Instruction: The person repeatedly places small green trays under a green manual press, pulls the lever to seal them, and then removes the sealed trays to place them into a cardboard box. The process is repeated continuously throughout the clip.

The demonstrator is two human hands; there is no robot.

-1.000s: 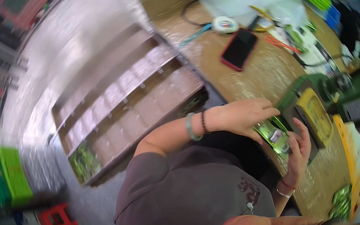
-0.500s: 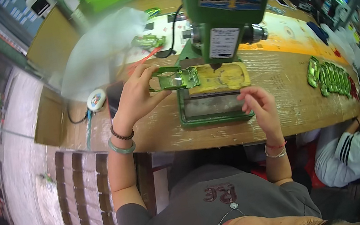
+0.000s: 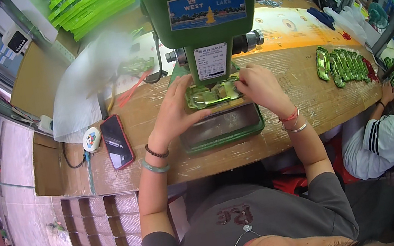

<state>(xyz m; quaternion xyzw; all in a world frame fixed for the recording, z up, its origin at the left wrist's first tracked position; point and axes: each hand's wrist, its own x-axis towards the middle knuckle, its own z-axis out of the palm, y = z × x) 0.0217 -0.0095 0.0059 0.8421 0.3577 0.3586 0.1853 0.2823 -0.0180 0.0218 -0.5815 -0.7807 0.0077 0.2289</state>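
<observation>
A shiny green frame-like part (image 3: 206,99) with see-through areas lies over the yellow block (image 3: 229,105) under the head of a green bench drill press (image 3: 205,33). My left hand (image 3: 172,110) grips its left end, thumb along the near side and fingers behind. At the right end, the curled fingers of my right hand (image 3: 259,86) press on the part. The drill tip comes down close above the part's middle; whether it touches I cannot tell. My fingers hide both ends of the part.
On the wooden table (image 3: 159,147) lie a phone (image 3: 118,141) and a round white device (image 3: 91,139). Several similar green parts (image 3: 344,65) stand in a row at right. Clear plastic wrap (image 3: 84,100) lies at left. A co-worker in a white sleeve (image 3: 386,138) sits at right.
The green part has moved right, from the yellow block's left end to on top of it under the drill. My right hand has risen from the near side to the part's right end.
</observation>
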